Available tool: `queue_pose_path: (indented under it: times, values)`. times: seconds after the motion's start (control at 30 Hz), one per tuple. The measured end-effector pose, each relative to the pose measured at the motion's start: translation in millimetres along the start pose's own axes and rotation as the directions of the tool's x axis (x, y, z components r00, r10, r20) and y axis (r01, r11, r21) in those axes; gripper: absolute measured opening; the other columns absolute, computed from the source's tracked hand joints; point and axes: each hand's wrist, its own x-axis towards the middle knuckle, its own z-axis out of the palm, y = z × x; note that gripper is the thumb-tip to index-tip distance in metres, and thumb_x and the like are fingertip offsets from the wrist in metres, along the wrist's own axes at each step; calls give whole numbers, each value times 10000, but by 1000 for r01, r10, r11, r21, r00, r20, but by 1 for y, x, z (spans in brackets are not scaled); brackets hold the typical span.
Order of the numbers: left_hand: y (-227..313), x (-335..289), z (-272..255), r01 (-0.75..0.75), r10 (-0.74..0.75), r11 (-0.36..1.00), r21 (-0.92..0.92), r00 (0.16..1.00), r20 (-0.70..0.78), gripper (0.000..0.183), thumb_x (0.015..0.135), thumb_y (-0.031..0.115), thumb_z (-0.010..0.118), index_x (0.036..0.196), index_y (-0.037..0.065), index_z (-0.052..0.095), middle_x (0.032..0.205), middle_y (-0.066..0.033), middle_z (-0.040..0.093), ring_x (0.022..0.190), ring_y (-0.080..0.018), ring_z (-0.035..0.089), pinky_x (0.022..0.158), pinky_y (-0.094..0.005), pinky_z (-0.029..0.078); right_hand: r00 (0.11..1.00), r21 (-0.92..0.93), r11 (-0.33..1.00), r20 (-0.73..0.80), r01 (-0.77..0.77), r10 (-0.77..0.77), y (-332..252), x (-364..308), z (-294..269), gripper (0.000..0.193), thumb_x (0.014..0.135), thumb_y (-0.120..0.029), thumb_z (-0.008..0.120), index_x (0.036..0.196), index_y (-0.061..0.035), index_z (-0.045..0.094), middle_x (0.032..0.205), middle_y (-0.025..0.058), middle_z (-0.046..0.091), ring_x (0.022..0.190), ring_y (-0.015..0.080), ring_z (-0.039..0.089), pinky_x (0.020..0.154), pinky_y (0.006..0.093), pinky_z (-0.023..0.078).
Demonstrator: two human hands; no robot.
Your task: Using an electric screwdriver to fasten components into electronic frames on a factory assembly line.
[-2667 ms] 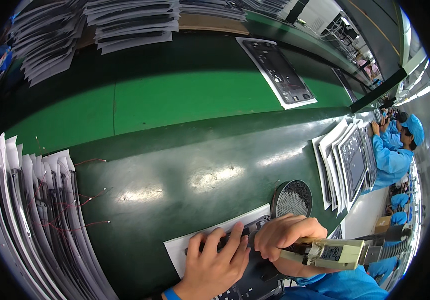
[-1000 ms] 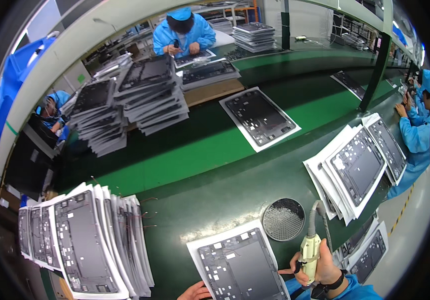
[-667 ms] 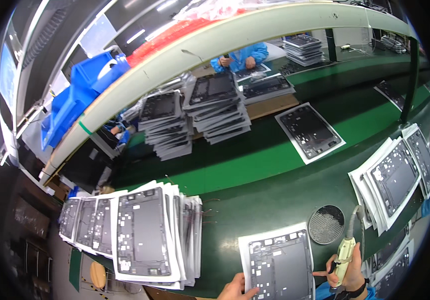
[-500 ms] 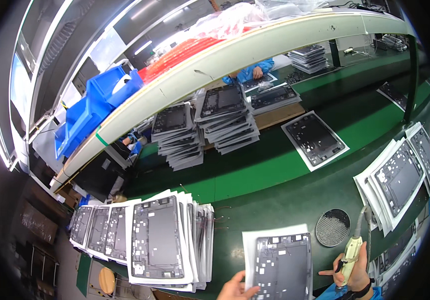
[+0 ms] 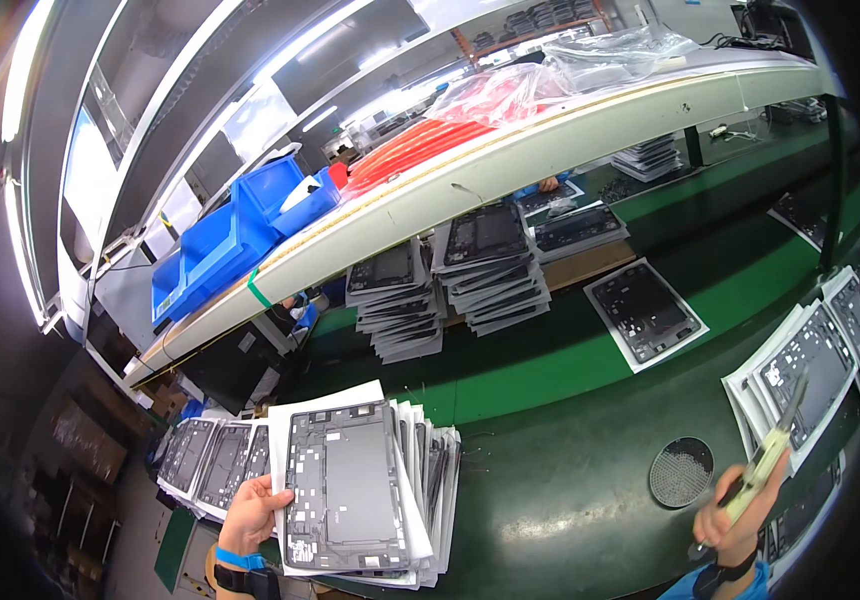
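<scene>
My left hand (image 5: 250,513) pinches the left edge of a dark tablet back panel (image 5: 355,485), dotted with small white labels, together with a white sheet under it. That panel lies over a leaning stack of similar panels and sheets (image 5: 440,490) at the table's near left. In my right hand (image 5: 735,520) is a pale yellow-green electric screwdriver (image 5: 762,466), my fingers wrapped round its body and its bit end pointing up and away. Left of that hand, a round dish (image 5: 681,473) holds many tiny silvery pieces.
More panels overlap at left (image 5: 230,465) and right (image 5: 808,365). A single panel (image 5: 647,312) lies on the green strip. Tall panel stacks (image 5: 490,265) stand beyond, beneath a pale shelf beam (image 5: 470,185) carrying blue bins (image 5: 240,230). A co-worker's hand (image 5: 549,184) shows behind.
My left hand has carried the panel and sheet from the near middle of the table leftward onto the stack. My right hand, still gripping the screwdriver, has moved right; the view has shifted slightly.
</scene>
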Motion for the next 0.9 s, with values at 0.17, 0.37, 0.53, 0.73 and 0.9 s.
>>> queue_pose_path:
  times: [0.17,0.37,0.53,0.73,0.9]
  values:
    - [-12,20,-12,37,-34,997,69,999,-41,255,904,-104,546,1149,-160,588,1050,-215,693,857,-241,708,794,-361,593,949,-77,958,180,275,-257,-56,36,26,898,904,-811,131,791,-2,505,374,91,327,243,239,351,250,381,316]
    - [-5,-22,-13,-231,436,839,493,827,-355,284,861,23,669,1119,-94,658,936,-171,721,722,-205,695,711,-294,569,867,-136,857,82,498,-491,-85,71,55,793,931,-780,188,821,-51,482,383,27,302,241,166,277,251,291,237]
    - [-81,-54,-22,785,-789,607,126,614,-29,213,959,63,541,1133,31,659,984,-129,696,850,-206,672,747,-333,556,737,-447,681,-67,580,-672,-83,109,5,873,881,-838,215,915,-20,519,465,22,400,339,130,413,323,267,351]
    - [-133,23,354,-702,554,687,189,673,489,145,851,92,720,958,-4,739,915,-151,735,745,-214,714,722,-312,553,661,-722,404,98,561,-744,-36,134,-58,862,918,-768,314,1096,49,523,636,72,565,425,115,468,417,250,406]
    - [-159,114,446,-781,703,406,475,599,384,313,793,148,773,1085,46,728,1017,-132,674,924,-318,612,841,-398,501,778,-859,320,131,398,-615,-48,133,-73,805,894,-750,414,902,24,632,510,36,535,475,135,561,455,266,421]
